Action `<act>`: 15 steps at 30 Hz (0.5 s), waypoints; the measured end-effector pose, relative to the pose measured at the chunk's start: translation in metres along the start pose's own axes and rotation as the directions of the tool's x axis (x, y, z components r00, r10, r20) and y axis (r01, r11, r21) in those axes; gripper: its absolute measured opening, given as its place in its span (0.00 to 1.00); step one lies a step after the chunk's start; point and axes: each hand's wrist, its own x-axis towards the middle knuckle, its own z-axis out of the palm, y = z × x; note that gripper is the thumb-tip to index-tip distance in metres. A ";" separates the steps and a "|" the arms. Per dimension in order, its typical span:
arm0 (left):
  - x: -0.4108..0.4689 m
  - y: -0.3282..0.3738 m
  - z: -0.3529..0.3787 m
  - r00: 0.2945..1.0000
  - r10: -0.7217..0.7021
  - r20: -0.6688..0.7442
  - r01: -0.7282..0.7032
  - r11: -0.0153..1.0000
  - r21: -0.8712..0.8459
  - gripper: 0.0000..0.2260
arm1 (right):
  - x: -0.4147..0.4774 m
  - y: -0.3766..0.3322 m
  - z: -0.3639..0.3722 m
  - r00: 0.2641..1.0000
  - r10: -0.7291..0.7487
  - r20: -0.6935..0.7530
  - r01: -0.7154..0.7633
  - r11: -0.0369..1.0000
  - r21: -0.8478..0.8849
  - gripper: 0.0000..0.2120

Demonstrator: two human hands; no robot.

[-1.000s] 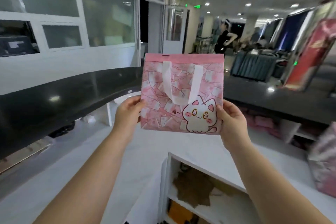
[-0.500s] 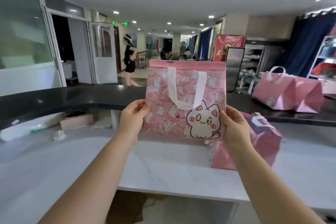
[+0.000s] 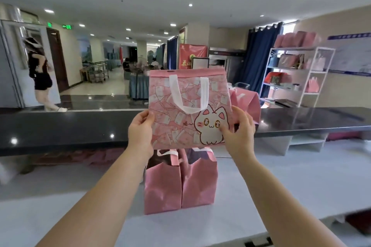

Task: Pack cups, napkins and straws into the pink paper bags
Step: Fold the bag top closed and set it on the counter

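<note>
– What is happening mid-frame?
– The left hand [image 3: 140, 132] is pinching a flat pink bag's [image 3: 172, 126] left edge, and the right hand [image 3: 240, 134] is gripping its lower right corner.
– And lower down?
– A left standing bag [image 3: 162, 186] and a right standing bag [image 3: 198, 184] are sitting side by side, touching, on the white counter [image 3: 60, 206].

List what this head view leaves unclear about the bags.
Inside of the cat-print bag: head view shows only its flat front.
Contents of the pink paper bags on the table: head view, the cat-print bag overlaps their mouths, interiors dark.
The counter bag: head view, mostly behind the cat-print bag and right hand.
</note>
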 end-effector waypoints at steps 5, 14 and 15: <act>0.049 -0.036 0.046 0.997 0.044 -0.059 -0.042 0.999 0.027 0.03 | 0.028 0.043 0.029 0.972 -0.152 0.180 0.226 0.819 -0.527 0.24; 0.176 -0.101 0.101 0.972 0.227 -0.065 -0.203 0.943 0.262 0.05 | 0.100 0.098 0.139 0.792 0.123 0.598 -0.006 0.981 -0.193 0.31; 0.191 -0.108 0.108 0.974 0.212 -0.074 -0.184 0.941 0.284 0.05 | 0.112 0.106 0.150 0.767 0.151 0.624 -0.054 0.984 -0.172 0.34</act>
